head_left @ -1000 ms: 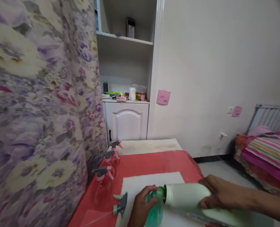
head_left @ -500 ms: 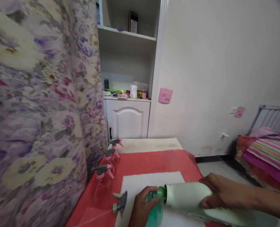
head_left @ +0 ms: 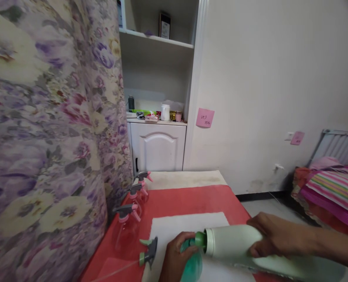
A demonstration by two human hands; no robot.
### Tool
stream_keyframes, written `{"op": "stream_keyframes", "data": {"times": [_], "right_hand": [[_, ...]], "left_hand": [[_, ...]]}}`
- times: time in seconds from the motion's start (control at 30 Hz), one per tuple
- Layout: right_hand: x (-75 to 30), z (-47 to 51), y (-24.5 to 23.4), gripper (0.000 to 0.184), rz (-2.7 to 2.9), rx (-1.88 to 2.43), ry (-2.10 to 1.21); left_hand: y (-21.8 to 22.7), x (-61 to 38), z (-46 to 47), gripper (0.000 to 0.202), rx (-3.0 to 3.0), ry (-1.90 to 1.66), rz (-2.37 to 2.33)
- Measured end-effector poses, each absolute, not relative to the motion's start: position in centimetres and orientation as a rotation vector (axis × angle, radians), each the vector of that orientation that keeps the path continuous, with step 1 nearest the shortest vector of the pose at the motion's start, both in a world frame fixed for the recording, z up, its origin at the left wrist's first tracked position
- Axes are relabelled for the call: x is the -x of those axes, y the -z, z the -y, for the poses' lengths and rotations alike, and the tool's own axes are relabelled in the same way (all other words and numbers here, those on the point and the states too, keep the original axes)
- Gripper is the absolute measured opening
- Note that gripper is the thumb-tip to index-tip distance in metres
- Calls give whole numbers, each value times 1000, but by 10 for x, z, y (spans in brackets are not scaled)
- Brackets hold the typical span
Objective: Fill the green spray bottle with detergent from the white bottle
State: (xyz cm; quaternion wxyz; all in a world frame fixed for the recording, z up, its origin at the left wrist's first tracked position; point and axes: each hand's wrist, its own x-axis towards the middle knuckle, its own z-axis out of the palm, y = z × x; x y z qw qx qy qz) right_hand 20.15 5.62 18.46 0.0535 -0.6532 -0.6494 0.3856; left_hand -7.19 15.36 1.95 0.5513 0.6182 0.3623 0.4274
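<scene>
My right hand [head_left: 275, 237] grips a large pale green jug [head_left: 235, 244], tipped on its side. Its green spout sits against the mouth of a translucent green bottle [head_left: 193, 264]. My left hand [head_left: 175, 258] is wrapped round that green bottle near the frame's bottom edge. A loose green and grey spray trigger head [head_left: 148, 252] with its thin tube lies on the white cloth [head_left: 174, 225] just left of my left hand.
Three clear pink spray bottles [head_left: 127, 229] stand in a row along the red table cover [head_left: 191, 199], beside a floral curtain [head_left: 44, 137]. Behind are a white cabinet [head_left: 157, 147] with small items on top, a wall with pink notes, and a striped bed [head_left: 335, 188] at right.
Only the view has shifted a little. Both hands keep their hold on the jug and the green bottle in the same pose.
</scene>
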Motion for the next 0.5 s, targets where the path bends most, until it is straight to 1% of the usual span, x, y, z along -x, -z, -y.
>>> {"op": "stream_keyframes", "data": {"times": [0.37, 0.5], "right_hand": [[-196, -57, -192, 24, 1976, 1980, -1176], [-191, -57, -198, 19, 1970, 1946, -1198]], "left_hand": [[-19, 72, -153, 26, -1476, -995, -889], [-20, 70, -153, 25, -1478, -990, -880]]}}
